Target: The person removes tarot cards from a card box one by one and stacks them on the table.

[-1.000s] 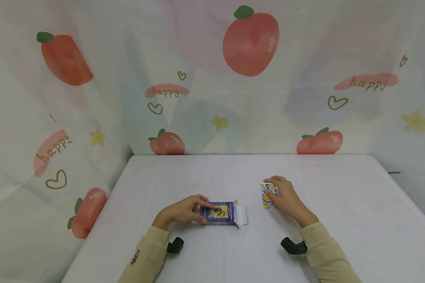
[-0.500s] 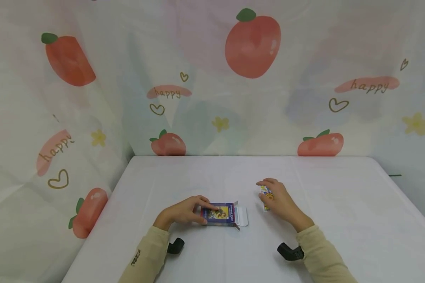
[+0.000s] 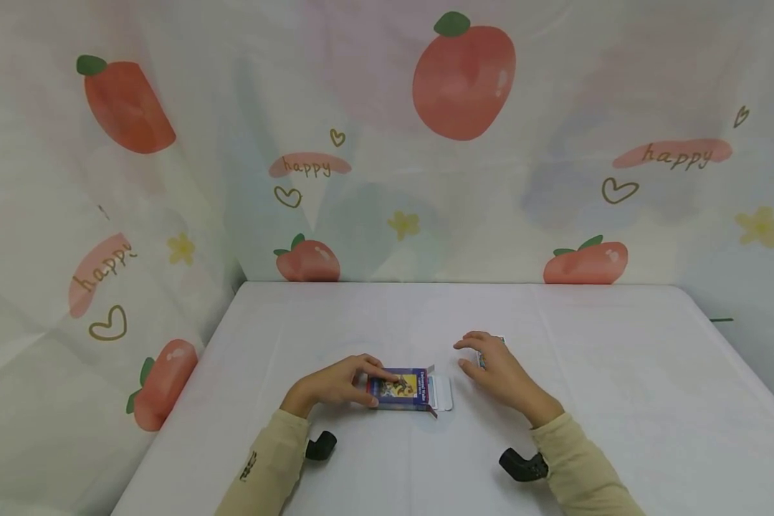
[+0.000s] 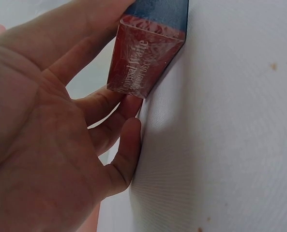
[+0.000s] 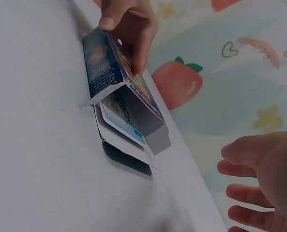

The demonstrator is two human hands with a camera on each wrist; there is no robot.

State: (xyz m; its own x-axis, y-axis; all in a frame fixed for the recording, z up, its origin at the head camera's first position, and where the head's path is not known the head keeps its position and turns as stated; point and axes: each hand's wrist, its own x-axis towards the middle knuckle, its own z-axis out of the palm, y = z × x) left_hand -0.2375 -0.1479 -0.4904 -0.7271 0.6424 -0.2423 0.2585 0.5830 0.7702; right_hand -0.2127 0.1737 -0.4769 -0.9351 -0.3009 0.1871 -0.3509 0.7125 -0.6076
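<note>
A tarot card box (image 3: 408,389) with a blue and yellow front lies on the table, its open end facing right. My left hand (image 3: 335,383) grips its left end, thumb along the near side and index finger on top. The left wrist view shows the box's red end panel (image 4: 138,60). Through the open mouth, in the right wrist view, cards (image 5: 120,118) show inside. My right hand (image 3: 506,373) hovers right of the box with fingers spread and nothing held. A colourful card (image 3: 481,360) lies behind it, mostly hidden by the hand.
A white cloth covers the table (image 3: 335,322), and a printed curtain (image 3: 374,107) rises behind and on the left. Black wrist devices, a left one (image 3: 321,446) and a right one (image 3: 522,466), sit beside the sleeves. The box's end flap (image 3: 443,394) sticks out to the right.
My right hand has moved left, off the colourful card and toward the box, covering most of the card from the head view. The left hand and the box have stayed put.
</note>
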